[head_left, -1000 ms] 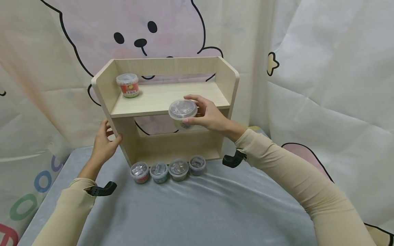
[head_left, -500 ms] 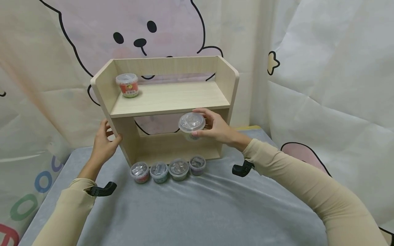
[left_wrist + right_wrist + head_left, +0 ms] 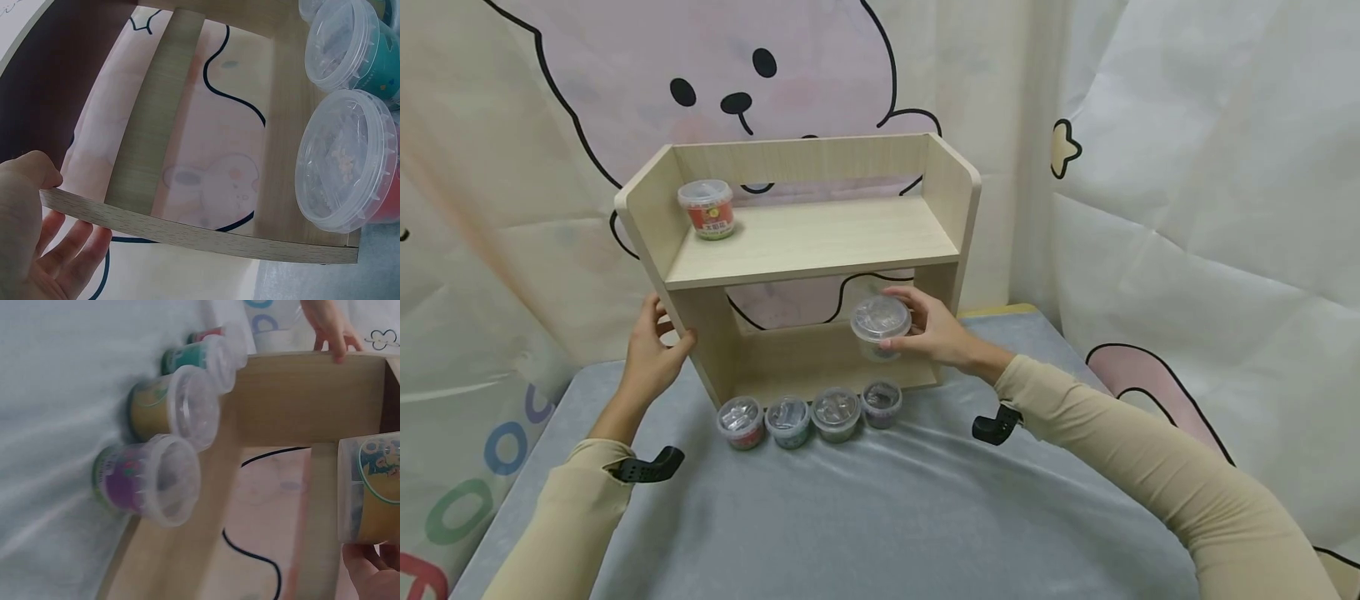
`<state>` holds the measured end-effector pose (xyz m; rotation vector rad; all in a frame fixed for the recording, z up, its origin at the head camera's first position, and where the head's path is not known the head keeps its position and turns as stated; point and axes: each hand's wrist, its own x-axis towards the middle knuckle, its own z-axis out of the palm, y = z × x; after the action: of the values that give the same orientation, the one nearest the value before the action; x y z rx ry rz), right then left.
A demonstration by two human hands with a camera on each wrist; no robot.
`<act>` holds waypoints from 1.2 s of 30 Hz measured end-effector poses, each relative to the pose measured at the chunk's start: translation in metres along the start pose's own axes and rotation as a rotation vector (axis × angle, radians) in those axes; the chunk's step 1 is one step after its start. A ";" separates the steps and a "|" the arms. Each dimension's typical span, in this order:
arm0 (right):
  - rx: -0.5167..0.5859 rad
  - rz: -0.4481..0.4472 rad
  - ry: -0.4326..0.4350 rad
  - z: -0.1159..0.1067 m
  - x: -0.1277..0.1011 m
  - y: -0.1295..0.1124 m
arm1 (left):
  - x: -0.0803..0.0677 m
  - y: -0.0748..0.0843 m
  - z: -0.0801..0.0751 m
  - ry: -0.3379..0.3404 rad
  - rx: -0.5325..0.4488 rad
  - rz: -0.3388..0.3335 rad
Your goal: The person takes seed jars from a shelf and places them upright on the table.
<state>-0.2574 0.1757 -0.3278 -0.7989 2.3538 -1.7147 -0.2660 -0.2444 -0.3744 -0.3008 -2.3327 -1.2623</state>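
Pale wood-grain shelf unit (image 3: 808, 242), 2 tiers, standing on a grey-covered worktop (image 3: 880, 508). Left hand (image 3: 651, 354) braces the unit's left side panel, thumb in front and straight fingers (image 3: 69, 265) behind its edge, holding nothing else. Right hand (image 3: 936, 333) grips a clear-lidded tub (image 3: 880, 325) by its rim, fingers curled round it, at the mouth of the lower tier, not yet set down; the right wrist view shows a yellow label on it (image 3: 375, 490). Handling note: keep the tub level, lower it flat onto the lower board, and loosen the grip only once its base sits firm. Clearances: upper board just above the lid, right upright beside the knuckles, so the hand is best drawn out straight forward. 4 small tubs (image 3: 808, 412) stand in a row at the unit's front foot, close below the wrist; lift over them. 1 red-labelled tub (image 3: 706, 208) occupies the upper tier's left corner, well apart. Lower tier appears otherwise open leftward.
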 end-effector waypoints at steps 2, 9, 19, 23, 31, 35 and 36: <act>-0.010 0.013 0.004 -0.001 -0.002 0.006 | 0.000 0.000 0.000 0.002 0.003 0.001; -0.030 0.052 0.013 -0.006 -0.009 0.028 | 0.000 0.000 0.000 0.010 -0.005 -0.006; -0.043 0.113 0.029 -0.009 -0.021 0.063 | 0.000 0.000 0.000 -0.002 -0.010 -0.003; -0.022 0.118 0.039 -0.011 -0.027 0.074 | 0.000 0.000 0.000 -0.002 -0.014 -0.006; -0.015 0.142 0.059 -0.018 -0.041 0.094 | 0.000 0.000 0.000 0.004 -0.019 0.003; 0.009 0.147 0.066 -0.018 -0.048 0.103 | 0.000 0.000 0.001 0.000 -0.016 0.001; 0.015 0.146 0.068 -0.018 -0.049 0.105 | 0.000 -0.001 0.001 -0.001 -0.016 0.000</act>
<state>-0.2586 0.2375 -0.4273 -0.5597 2.3734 -1.7232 -0.2662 -0.2441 -0.3754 -0.3073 -2.3238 -1.2818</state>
